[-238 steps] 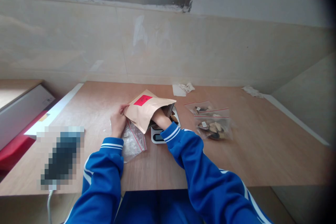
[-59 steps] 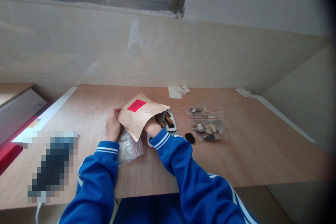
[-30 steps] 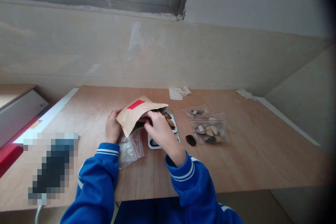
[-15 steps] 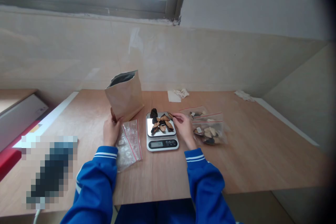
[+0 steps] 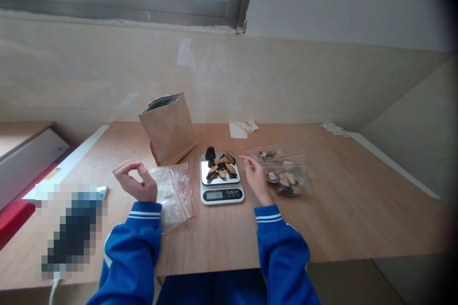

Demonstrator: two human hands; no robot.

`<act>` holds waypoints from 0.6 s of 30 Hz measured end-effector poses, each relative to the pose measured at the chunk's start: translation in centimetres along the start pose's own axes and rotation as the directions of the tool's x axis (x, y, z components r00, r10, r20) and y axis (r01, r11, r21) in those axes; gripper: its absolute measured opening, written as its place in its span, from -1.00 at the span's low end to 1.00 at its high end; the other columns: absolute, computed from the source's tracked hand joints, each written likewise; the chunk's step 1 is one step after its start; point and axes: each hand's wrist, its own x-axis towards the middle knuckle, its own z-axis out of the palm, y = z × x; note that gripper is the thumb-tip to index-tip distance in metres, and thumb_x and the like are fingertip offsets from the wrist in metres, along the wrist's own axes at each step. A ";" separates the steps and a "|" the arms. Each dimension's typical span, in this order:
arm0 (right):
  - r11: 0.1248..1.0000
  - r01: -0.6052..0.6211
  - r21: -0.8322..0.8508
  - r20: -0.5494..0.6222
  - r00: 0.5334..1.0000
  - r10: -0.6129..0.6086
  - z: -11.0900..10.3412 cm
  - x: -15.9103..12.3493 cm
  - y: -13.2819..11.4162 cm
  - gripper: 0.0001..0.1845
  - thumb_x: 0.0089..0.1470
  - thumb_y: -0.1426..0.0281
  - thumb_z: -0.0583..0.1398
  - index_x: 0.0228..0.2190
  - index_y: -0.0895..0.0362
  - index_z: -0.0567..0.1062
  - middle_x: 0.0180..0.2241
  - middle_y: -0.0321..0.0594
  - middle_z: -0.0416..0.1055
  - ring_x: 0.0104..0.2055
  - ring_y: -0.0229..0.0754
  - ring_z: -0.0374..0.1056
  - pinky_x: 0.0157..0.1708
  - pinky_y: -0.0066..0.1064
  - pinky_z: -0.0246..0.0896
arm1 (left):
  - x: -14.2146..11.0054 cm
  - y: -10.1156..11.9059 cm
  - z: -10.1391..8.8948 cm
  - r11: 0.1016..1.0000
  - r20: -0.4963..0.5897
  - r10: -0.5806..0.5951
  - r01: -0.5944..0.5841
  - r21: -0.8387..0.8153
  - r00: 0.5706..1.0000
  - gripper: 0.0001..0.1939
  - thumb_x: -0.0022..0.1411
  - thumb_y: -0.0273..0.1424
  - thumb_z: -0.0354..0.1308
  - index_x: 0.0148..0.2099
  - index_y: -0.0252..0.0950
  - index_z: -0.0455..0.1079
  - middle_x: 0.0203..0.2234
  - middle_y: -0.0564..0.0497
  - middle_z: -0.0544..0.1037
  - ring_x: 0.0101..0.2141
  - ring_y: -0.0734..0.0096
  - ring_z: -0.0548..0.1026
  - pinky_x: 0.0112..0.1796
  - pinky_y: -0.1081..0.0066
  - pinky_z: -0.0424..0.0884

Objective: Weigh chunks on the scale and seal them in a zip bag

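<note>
A kitchen scale [image 5: 222, 195] stands in front of me with dried brown slices [image 5: 222, 167], dark along their edges, and one darker lump heaped on its plate. My right hand [image 5: 255, 176] is just right of the plate, fingers stretched out, with nothing visible in it. Left of the scale, my left hand [image 5: 138, 182] hovers with loosely curved fingers and a gap by the thumb, holding nothing. Behind it a brown paper bag [image 5: 168, 128] stands upright, its mouth open. Flat clear zip bags [image 5: 175, 200] lie between my left hand and the scale.
Filled zip bags [image 5: 286, 178] of similar slices lie to the right. A white paper with a crumpled tissue [image 5: 247, 127] is at the back, another crumpled tissue [image 5: 334, 129] at the back right. On the left lies a blurred-out dark object [image 5: 73, 233] with a white cable [image 5: 53, 291].
My left hand has let go of the paper bag and moved left; the bag leans slightly left. My right hand has let go of a slice on the scale and drawn back a little.
</note>
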 end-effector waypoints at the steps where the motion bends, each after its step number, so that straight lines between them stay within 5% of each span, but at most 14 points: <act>1: 1.000 -0.014 0.009 -0.029 0.999 0.014 -0.3 -0.3 -0.2 -0.57 0.19 0.14 0.03 -0.20 0.17 0.54 -0.10 -0.03 0.51 -0.04 -0.05 0.39 -0.03 -0.20 0.25 | 0.1 1.1 -0.6 1.000 -0.004 0.021 -0.021 -0.001 1.000 -0.92 0.21 -0.38 -0.05 -0.28 -0.27 0.21 -0.35 -0.03 0.34 -0.25 0.28 0.40 -0.12 0.18 0.36; 3: 0.999 -0.033 0.027 -0.105 0.994 0.035 -0.8 -1.1 -0.7 -0.56 0.18 0.11 0.04 -0.24 0.17 0.54 -0.15 -0.03 0.53 -0.08 -0.06 0.41 -0.07 -0.21 0.26 | 0.1 3.1 -1.8 0.999 0.090 0.035 -0.035 -0.005 0.995 -0.89 0.23 -0.41 -0.05 -0.33 -0.27 0.27 -0.38 -0.02 0.37 -0.26 0.29 0.40 -0.12 0.20 0.37; 5: 0.997 -0.044 0.066 -0.210 0.976 0.057 -1.3 -2.1 -1.3 -0.56 0.17 0.08 0.05 -0.27 0.18 0.52 -0.23 -0.05 0.53 -0.19 -0.09 0.43 -0.14 -0.24 0.28 | -0.4 4.2 -3.0 1.000 0.332 -0.018 0.010 0.026 0.943 -0.84 0.23 -0.45 -0.05 -0.30 -0.26 0.35 -0.36 -0.01 0.39 -0.30 0.32 0.40 -0.17 0.23 0.40; 8: 0.989 -0.058 0.133 -0.341 0.935 0.101 -2.0 -3.9 -2.1 -0.57 0.15 0.06 0.08 -0.31 0.17 0.49 -0.38 -0.14 0.49 -0.36 -0.17 0.41 -0.27 -0.30 0.29 | -2.2 3.9 -4.2 0.997 0.664 -0.073 0.032 0.073 0.744 -0.76 0.22 -0.45 -0.07 -0.21 -0.25 0.42 -0.22 -0.08 0.39 -0.16 0.23 0.44 -0.10 0.16 0.42; 10: 0.984 -0.073 0.165 -0.352 0.927 0.128 -2.3 -5.3 -2.7 -0.57 0.15 0.05 0.09 -0.33 0.17 0.47 -0.48 -0.21 0.44 -0.44 -0.20 0.37 -0.35 -0.34 0.28 | -3.9 2.7 -4.7 0.997 0.730 -0.054 -0.005 0.078 0.681 -0.72 0.24 -0.42 -0.07 -0.09 -0.27 0.42 -0.10 -0.16 0.36 0.01 0.12 0.38 0.05 0.05 0.34; 14: 0.973 -0.113 0.199 -0.271 0.948 0.166 -1.8 -7.9 -3.9 -0.59 0.17 0.06 0.09 -0.33 0.16 0.45 -0.55 -0.27 0.39 -0.50 -0.23 0.34 -0.41 -0.38 0.24 | -6.5 -0.1 -5.4 0.992 0.760 -0.064 -0.040 0.118 0.647 -0.52 0.26 -0.27 0.01 0.18 -0.32 0.23 0.11 -0.27 0.27 0.17 0.00 0.26 0.16 -0.05 0.21; 18: 0.963 -0.132 0.236 -0.245 0.951 0.191 -0.2 -10.2 -4.9 -0.63 0.21 0.09 0.05 -0.34 0.13 0.42 -0.63 -0.35 0.33 -0.57 -0.26 0.28 -0.50 -0.43 0.17 | -7.2 -1.8 -5.5 0.990 0.785 -0.074 -0.048 0.130 0.615 -0.53 0.23 -0.14 0.04 0.06 -0.33 0.36 0.02 -0.28 0.40 0.09 -0.04 0.36 0.10 -0.05 0.29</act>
